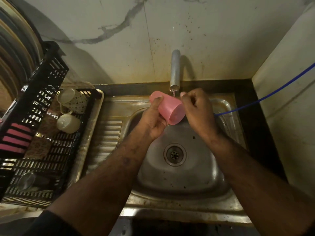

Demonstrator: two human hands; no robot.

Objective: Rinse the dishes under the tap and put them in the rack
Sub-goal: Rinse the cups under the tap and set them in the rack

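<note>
Item: pink plastic cup [167,109], lying tilted under the steel tap [175,70].
Light, wet, likely slippery; left hand [153,120] is grasping its wall, right hand [196,108] is clenching beside its base.

Left hand [154,120] grips tilted pink cup [167,109] under running tap [175,70]; right hand [198,109] touches it; dish rack [51,116] at nine o'clock.

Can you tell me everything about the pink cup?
The pink cup looks like smooth plastic, with a plain round body and no handle in view. It lies tilted on its side over the sink, just under the tap, where a thin stream of water falls on it. Its rim end points up and left; its flat end faces the camera. The left hand grips it from below, and the right hand touches the flat end.
</note>
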